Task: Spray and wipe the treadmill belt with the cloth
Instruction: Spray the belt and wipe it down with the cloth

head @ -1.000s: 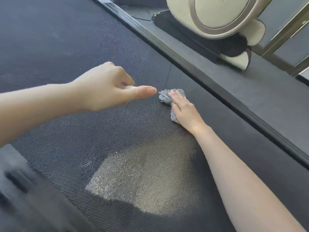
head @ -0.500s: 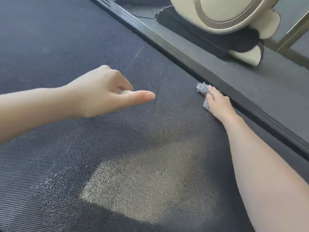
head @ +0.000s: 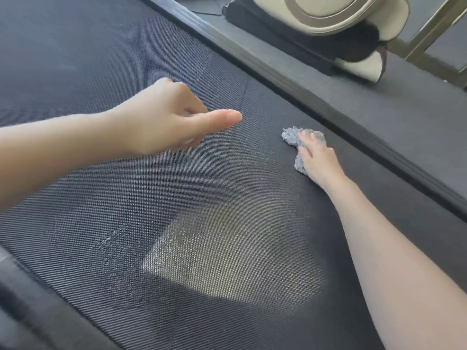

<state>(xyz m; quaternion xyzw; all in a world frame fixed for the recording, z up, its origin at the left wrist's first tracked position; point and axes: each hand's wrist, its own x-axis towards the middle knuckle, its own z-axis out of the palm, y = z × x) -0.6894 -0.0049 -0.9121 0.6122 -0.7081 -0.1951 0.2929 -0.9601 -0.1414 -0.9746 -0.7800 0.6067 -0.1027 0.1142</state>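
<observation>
The dark woven treadmill belt point(head: 106, 72) fills most of the view, with a pale damp patch point(head: 235, 256) near me. A small grey cloth point(head: 292, 137) lies on the belt near its right edge. My right hand point(head: 318, 160) presses flat on the cloth, which shows past the fingertips and beside the palm. My left hand point(head: 166, 122) hovers over the middle of the belt with its fingers curled and thumb pointing right. A small pale bit shows between thumb and fingers; what it is stays hidden. No spray bottle is visible.
A black side rail point(head: 316, 104) runs diagonally along the belt's right edge, close to the cloth. Beyond it sits a beige and black machine base point(head: 348, 29) on dark floor, with a metal frame point(head: 424, 41) at the top right. A dark rail point(head: 30, 311) borders the lower left.
My right hand slid the cloth from the belt's middle seam to the right, up to the side rail, then a little back. My left hand stayed in about the same spot.
</observation>
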